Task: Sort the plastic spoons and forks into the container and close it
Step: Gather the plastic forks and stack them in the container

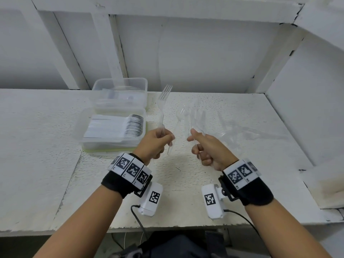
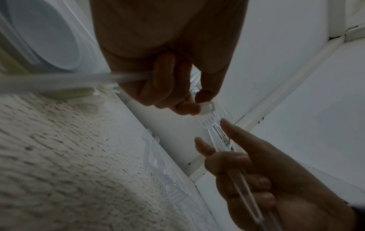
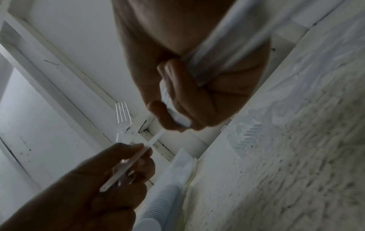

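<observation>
My left hand grips the handles of a few clear plastic forks, which stand upright with tines up just right of the containers. The same forks show in the right wrist view. My right hand holds a few more clear forks by their handles, a short way right of the left hand. A clear near container holds a packed row of white spoons. Behind it stands a second clear container with clear cutlery inside.
Loose clear forks lie on a clear plastic sheet at the right of the white shelf. A green lid shows under the near container. A white wall and posts close off the back.
</observation>
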Motion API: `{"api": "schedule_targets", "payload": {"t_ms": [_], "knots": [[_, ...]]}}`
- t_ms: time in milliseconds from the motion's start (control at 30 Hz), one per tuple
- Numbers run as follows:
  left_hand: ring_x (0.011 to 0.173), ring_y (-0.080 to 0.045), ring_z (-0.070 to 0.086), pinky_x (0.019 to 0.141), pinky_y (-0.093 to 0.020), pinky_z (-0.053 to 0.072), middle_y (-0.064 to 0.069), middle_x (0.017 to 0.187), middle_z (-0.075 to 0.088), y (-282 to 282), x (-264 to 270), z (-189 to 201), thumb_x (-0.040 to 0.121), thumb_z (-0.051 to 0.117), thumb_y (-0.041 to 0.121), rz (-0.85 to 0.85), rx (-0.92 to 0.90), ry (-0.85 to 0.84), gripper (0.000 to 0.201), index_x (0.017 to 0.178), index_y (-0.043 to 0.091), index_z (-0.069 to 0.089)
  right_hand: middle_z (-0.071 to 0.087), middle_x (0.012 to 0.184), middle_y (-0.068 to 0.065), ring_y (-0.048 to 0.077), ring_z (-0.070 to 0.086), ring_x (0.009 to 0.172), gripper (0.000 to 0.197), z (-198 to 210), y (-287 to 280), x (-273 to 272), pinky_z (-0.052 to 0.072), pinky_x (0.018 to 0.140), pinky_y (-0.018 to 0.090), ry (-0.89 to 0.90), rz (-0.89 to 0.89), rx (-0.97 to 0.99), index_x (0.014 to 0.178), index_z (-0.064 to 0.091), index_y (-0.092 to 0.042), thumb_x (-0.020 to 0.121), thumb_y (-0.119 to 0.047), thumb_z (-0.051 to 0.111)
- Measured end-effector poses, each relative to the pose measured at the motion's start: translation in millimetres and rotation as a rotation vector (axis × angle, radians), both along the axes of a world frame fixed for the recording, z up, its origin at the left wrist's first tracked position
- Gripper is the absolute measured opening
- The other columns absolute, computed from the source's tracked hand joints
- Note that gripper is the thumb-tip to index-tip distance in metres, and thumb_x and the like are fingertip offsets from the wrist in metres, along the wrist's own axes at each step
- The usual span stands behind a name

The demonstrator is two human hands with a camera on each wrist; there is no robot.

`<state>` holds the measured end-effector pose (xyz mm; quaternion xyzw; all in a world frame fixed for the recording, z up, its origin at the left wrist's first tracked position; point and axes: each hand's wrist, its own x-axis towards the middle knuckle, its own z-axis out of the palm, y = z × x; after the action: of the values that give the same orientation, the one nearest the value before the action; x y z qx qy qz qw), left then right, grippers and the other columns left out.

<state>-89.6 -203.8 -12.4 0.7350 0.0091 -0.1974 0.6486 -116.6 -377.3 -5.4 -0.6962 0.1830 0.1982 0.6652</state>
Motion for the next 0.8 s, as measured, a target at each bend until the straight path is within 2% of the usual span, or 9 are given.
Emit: {"api": "schedule_targets", "payload": {"t_ms": [100,233,333,400,467,533,667,800], "knots": [[0.034,-0.004,0.025,0.035,-0.014,0.018,0.000,0.063,0.054,1.9,-5.6,1.9,0.090,0.055,0.008,-0.072,-0.012,-0.016,0.009,0.082,0.011,0.056,0.046,0.052,-0.005,0.003,0.026,0.033,0.038,0.3,7.6,5.3,0.019,0.033,0.012,-0.109,-0.098,0.023,0.105,0.057,-0.013,0.088,-0.046,0.056],[0.035,-0.005,0.026,0.036,-0.014,0.018,0.002,0.060,0.056,1.3,-15.4,4.5,0.089,0.056,0.007,-0.226,0.000,-0.028,0.013,0.078,0.012,0.056,0.044,0.056,-0.005,0.002,0.027,0.034,0.026,1.7,13.9,13.9,0.021,0.032,0.015,-0.221,-0.269,0.113,0.099,0.055,-0.020,0.087,-0.043,0.059],[0.035,-0.005,0.027,0.036,-0.016,0.019,0.003,0.061,0.058,1.6,-21.2,5.2,0.090,0.057,0.009,-0.297,0.023,-0.037,0.013,0.077,0.013,0.056,0.045,0.058,-0.003,0.002,0.030,0.035,0.017,-0.4,15.3,17.4,0.023,0.033,0.015,-0.271,-0.337,0.106,0.099,0.055,-0.019,0.091,-0.034,0.057],[0.036,-0.005,0.028,0.037,-0.017,0.020,0.005,0.061,0.056,1.0,-23.7,5.6,0.091,0.057,0.016,-0.288,0.022,-0.034,0.011,0.081,0.012,0.055,0.045,0.057,-0.002,0.003,0.031,0.035,0.013,-1.0,15.0,17.1,0.023,0.033,0.015,-0.287,-0.344,0.066,0.097,0.057,-0.017,0.093,-0.029,0.056],[0.041,-0.004,0.031,0.038,-0.017,0.024,0.004,0.069,0.054,0.5,-23.9,5.1,0.094,0.052,0.028,-0.213,0.016,-0.012,0.017,0.092,0.011,0.054,0.046,0.057,-0.001,0.002,0.032,0.035,0.014,0.9,13.9,16.1,0.024,0.034,0.016,-0.305,-0.340,0.012,0.098,0.058,-0.015,0.093,-0.028,0.055],[0.049,-0.007,0.037,0.041,-0.017,0.031,0.000,0.079,0.052,1.0,-21.9,3.1,0.098,0.042,0.031,-0.126,0.014,0.015,0.022,0.098,0.013,0.055,0.046,0.056,-0.001,0.002,0.033,0.036,0.016,5.3,12.9,14.2,0.025,0.034,0.016,-0.327,-0.318,-0.041,0.100,0.060,-0.015,0.093,-0.028,0.055],[0.055,-0.012,0.044,0.044,-0.021,0.040,-0.005,0.082,0.052,1.7,-19.6,1.1,0.099,0.033,0.009,-0.025,-0.076,0.072,0.021,0.096,0.013,0.053,0.045,0.054,-0.001,0.005,0.033,0.040,0.012,10.7,17.6,7.1,0.025,0.035,0.017,-0.375,-0.145,-0.117,0.087,0.057,-0.020,0.093,-0.029,0.055],[0.061,-0.016,0.058,0.054,-0.026,0.053,-0.008,0.084,0.061,1.0,-20.5,1.3,0.098,0.036,0.004,-0.030,-0.168,0.098,0.018,0.106,0.007,0.052,0.044,0.050,-0.005,0.000,0.035,0.037,0.011,9.3,32.5,-1.1,0.027,0.036,0.012,-0.437,-0.022,-0.159,0.083,0.052,-0.017,0.093,-0.021,0.055]]}}
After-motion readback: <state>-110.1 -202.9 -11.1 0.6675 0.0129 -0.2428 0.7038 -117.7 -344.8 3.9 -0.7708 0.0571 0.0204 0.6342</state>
